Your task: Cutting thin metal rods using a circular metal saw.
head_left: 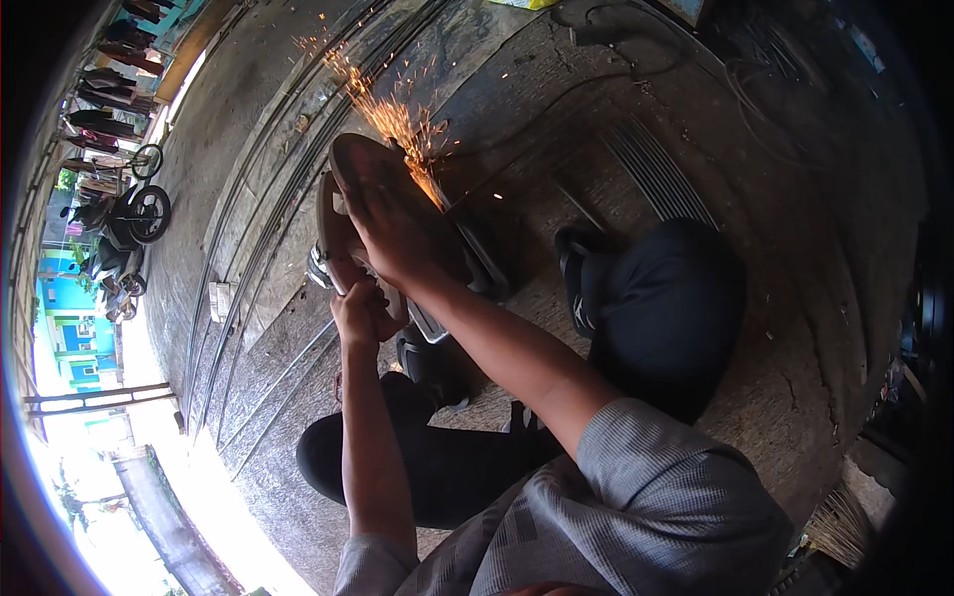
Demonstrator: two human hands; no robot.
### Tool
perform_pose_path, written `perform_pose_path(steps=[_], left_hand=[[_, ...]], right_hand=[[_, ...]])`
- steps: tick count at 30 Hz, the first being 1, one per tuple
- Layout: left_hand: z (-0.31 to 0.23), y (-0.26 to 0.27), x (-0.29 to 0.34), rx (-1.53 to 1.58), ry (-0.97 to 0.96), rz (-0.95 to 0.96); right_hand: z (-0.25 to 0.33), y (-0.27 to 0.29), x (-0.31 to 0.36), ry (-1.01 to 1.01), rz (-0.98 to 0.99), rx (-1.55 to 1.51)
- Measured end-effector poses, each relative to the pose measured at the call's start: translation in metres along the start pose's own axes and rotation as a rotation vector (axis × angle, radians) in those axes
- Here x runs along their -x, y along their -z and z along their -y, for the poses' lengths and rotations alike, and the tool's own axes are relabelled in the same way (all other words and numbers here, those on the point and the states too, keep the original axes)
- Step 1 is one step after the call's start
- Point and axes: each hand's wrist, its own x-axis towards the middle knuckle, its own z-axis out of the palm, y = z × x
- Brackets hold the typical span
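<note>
I am squatting over an angle grinder (324,260) that throws orange sparks (397,119) up and away from me. My right hand (386,226) lies over the top of the tool near its round guard (348,157), fingers wrapped along it. My left hand (360,314) grips the tool's rear body just below. The disc meets a dark metal piece (479,250) lying on the concrete floor; the contact point is partly hidden by my right hand.
Several long steel rods (260,199) run along the floor at left. A metal grating (658,179) and cables (596,40) lie at the back right. Parked motorbikes (129,214) stand far left. My knees in dark trousers (666,298) flank the tool.
</note>
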Motion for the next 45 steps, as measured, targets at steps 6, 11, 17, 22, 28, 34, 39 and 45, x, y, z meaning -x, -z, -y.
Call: perform_pose_path(steps=[6,11,17,22,28,34,39,45], left_hand=[[0.003,0.001,-0.001,0.004,0.012,-0.007],[0.002,0.003,-0.001,-0.02,0.012,0.0],[0.003,0.001,0.0,-0.002,-0.011,0.013],[0.006,0.003,-0.002,-0.013,-0.008,-0.013],[0.006,0.002,-0.002,0.023,0.005,0.006],[0.008,0.008,-0.003,0.002,0.011,0.012],[0.007,0.003,-0.002,-0.002,-0.002,0.016],[0.005,0.003,0.0,-0.026,0.002,0.002]], right_hand=[[0.0,0.003,0.001,0.025,-0.003,0.059],[0.003,0.007,-0.001,0.007,0.009,0.038],[0.003,0.008,-0.002,0.015,-0.006,0.077],[0.001,0.003,-0.001,0.016,-0.015,0.044],[-0.002,0.003,0.0,0.028,-0.024,0.057],[0.003,0.005,-0.001,0.033,-0.017,0.052],[0.0,0.004,0.0,0.022,-0.003,0.052],[0.001,0.005,0.0,0.022,-0.012,0.032]])
